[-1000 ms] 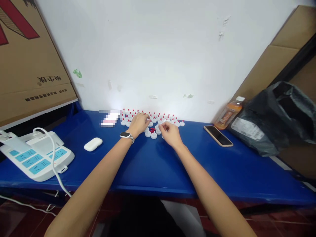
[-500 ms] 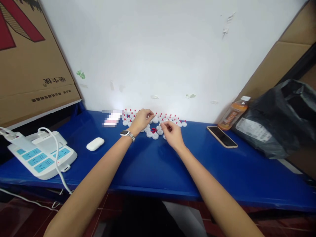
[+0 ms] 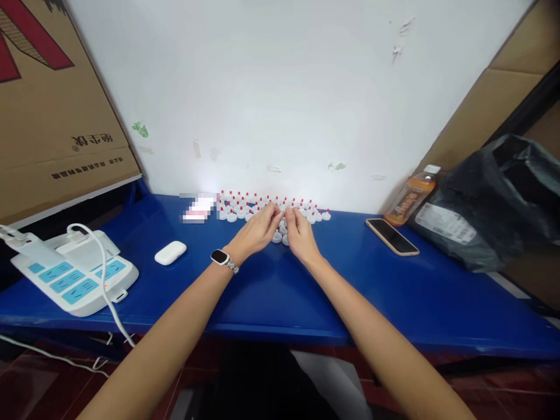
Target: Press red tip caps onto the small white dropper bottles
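Several small white caps with red tips (image 3: 236, 211) stand in rows on the blue table (image 3: 271, 286) against the white wall. My left hand (image 3: 258, 230), with a watch on its wrist, and my right hand (image 3: 300, 233) meet fingertip to fingertip over loose white caps (image 3: 276, 237) in front of the rows. Both hands have their fingers curled together in a pinch. What they hold is too small and hidden to name.
A white earbud case (image 3: 170, 252) and a white power strip (image 3: 72, 274) with a cable lie at the left. A phone (image 3: 392, 236), an orange drink bottle (image 3: 411, 195) and a black bag (image 3: 490, 204) are at the right. Cardboard boxes (image 3: 48, 111) lean at both sides.
My left hand has come back from the rows toward the right and now meets my right hand over the loose caps. The red pieces seen between the hands are now covered.
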`<act>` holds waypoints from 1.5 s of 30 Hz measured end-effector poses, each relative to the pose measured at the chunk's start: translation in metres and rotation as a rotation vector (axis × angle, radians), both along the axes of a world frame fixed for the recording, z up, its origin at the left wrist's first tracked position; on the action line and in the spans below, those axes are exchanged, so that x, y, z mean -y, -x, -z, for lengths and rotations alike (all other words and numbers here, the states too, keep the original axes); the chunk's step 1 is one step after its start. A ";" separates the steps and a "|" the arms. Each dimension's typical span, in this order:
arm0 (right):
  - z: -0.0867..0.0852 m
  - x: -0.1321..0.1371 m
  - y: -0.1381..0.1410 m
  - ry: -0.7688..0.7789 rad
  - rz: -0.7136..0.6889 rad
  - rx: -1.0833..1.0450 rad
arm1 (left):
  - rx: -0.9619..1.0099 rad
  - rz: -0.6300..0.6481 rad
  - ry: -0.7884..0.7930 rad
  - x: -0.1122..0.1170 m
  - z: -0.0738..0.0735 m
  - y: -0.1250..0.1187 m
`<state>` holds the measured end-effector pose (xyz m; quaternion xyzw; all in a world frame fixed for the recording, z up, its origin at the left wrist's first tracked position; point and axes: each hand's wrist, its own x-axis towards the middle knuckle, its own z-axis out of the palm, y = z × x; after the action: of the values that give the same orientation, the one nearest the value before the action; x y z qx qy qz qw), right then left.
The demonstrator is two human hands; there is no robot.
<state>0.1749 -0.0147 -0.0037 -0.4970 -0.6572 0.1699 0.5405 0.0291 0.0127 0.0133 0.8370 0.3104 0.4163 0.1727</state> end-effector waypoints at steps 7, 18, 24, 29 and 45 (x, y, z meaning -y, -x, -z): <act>-0.007 0.005 0.001 -0.040 0.007 0.090 | 0.121 0.037 0.069 -0.004 0.005 -0.007; -0.015 0.001 -0.009 -0.211 0.205 0.286 | 0.740 -0.009 0.404 -0.029 0.001 0.005; -0.008 -0.001 -0.023 -0.068 0.179 0.050 | 0.115 -0.041 0.076 -0.040 0.017 0.020; -0.004 -0.005 -0.019 -0.061 0.063 0.055 | -0.115 -0.042 -0.035 -0.043 0.026 0.004; -0.022 -0.053 -0.025 -0.015 -0.021 0.257 | -0.056 -0.174 0.136 -0.040 0.014 0.038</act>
<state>0.1997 0.0381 0.0185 -0.5037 -0.7276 0.1053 0.4537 -0.0085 0.0529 -0.0008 0.8045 0.4142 0.3842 0.1833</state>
